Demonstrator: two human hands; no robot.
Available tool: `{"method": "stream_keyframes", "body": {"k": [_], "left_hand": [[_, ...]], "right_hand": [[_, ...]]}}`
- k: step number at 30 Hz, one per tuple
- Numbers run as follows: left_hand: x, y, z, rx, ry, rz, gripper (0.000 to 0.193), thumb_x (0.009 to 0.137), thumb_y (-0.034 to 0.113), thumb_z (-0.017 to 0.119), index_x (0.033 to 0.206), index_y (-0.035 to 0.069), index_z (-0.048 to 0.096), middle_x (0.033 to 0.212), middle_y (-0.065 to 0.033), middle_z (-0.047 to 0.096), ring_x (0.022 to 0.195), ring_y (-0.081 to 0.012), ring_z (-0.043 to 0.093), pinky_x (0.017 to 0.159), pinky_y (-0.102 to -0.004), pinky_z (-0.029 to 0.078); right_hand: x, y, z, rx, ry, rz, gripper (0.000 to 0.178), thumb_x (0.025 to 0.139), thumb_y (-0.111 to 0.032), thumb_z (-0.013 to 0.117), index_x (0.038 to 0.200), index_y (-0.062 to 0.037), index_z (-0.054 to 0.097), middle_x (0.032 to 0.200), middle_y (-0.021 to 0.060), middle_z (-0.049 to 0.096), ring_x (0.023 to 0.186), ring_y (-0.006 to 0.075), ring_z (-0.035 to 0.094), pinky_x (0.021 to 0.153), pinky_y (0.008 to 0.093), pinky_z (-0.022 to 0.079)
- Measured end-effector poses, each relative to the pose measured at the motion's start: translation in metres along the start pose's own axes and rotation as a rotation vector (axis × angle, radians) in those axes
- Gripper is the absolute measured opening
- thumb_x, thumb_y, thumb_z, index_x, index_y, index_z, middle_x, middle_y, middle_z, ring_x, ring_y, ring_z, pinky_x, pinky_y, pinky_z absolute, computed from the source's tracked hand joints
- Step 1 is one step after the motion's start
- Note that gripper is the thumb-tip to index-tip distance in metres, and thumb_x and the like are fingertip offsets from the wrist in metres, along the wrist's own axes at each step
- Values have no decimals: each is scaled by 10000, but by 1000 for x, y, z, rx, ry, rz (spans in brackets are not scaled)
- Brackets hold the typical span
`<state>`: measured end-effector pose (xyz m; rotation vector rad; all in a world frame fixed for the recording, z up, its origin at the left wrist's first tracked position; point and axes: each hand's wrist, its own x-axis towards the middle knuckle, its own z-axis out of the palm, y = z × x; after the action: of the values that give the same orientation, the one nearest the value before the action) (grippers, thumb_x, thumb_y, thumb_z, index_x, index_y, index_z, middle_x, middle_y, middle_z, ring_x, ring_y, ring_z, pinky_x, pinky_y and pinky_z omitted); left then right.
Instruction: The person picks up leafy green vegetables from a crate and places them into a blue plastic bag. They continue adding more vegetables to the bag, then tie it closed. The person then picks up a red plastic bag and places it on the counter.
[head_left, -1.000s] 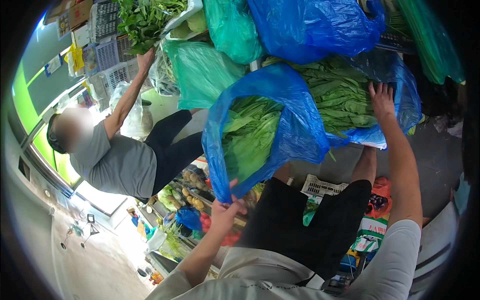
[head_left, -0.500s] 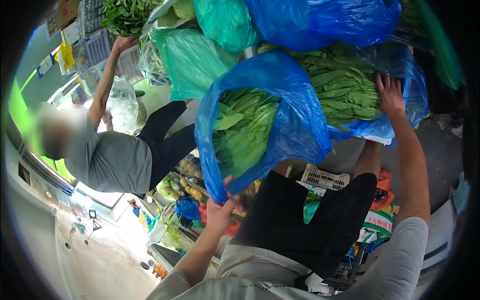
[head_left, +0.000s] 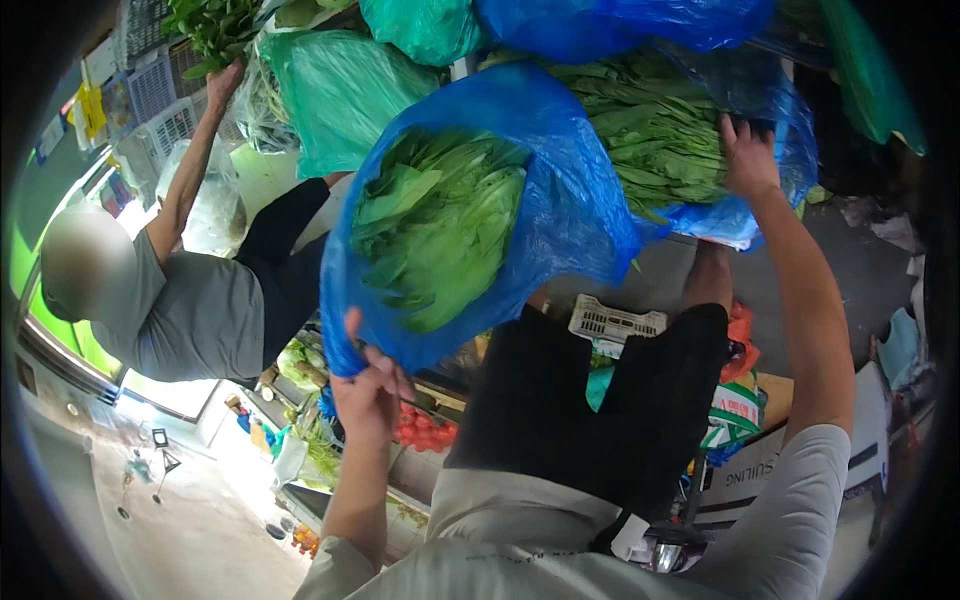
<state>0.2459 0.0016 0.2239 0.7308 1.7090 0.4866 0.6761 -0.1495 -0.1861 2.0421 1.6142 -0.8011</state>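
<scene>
My left hand (head_left: 372, 395) is closed on the rim of a blue plastic bag (head_left: 570, 215), pulling its mouth wide to the left. Inside the bag lies a bunch of long leafy greens (head_left: 440, 235), slightly blurred. To the right, a second pile of leafy greens (head_left: 650, 135) rests on another blue plastic sheet or bag (head_left: 795, 130). Against the right end of that pile lies my right hand (head_left: 748, 160), its fingers apart and touching the leaves. Its fingertips are partly hidden among leaves and plastic.
Green bags (head_left: 345, 95) and a large blue bag (head_left: 620, 20) lie along the far side. At the left, another person (head_left: 190, 310) holds dark leafy greens (head_left: 212, 30). Below are a pale plastic crate (head_left: 615, 322), red vegetables (head_left: 422, 430) and a cardboard box (head_left: 790, 480).
My left hand has moved left and down with the bag's rim, and the opening is wider, showing more greens. My right hand stays on the right pile. The whole view has shifted a little.
</scene>
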Motion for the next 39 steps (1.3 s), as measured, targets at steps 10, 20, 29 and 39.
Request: {"method": "stream_keyframes", "body": {"k": [10, 20, 29, 39], "left_hand": [[11, 33, -37, -48, -185, 41, 916, 756, -65, 533, 1620, 40, 251, 724, -42, 551, 541, -165, 588, 528, -304, 557], [27, 15, -89, -159, -294, 108, 772, 826, -21, 577, 1561, 13, 344, 822, -63, 550, 693, -189, 594, 679, -343, 546], [43, 44, -88, -454, -385, -22, 809, 814, -13, 557, 1577, 79, 300, 834, -58, 533, 625, -177, 548, 577, -306, 494], [19, 6, -119, -309, -521, -166, 1047, 589, -100, 503, 1598, 69, 280, 733, -64, 488, 470, -114, 402, 405, -217, 351]], "right_hand": [[-157, -95, -147, 277, -151, 256, 1014, 656, -341, 850, 1476, -20, 348, 1087, 223, 667, 987, 412, 687, 929, 545, 484], [-352, -85, -280, 877, -17, 464, 975, 657, -154, 848, 1482, -10, 349, 1276, 196, 653, 1189, 324, 651, 1002, 396, 510], [-285, -193, -244, 1288, 46, -142, 1154, 618, -283, 966, 1522, -39, 292, 1348, 185, 597, 1248, 289, 611, 1075, 416, 475], [-209, -198, -283, 981, -690, 5, 718, 622, -403, 832, 1147, 45, 636, 983, 233, 728, 915, 375, 712, 825, 425, 564]]}}
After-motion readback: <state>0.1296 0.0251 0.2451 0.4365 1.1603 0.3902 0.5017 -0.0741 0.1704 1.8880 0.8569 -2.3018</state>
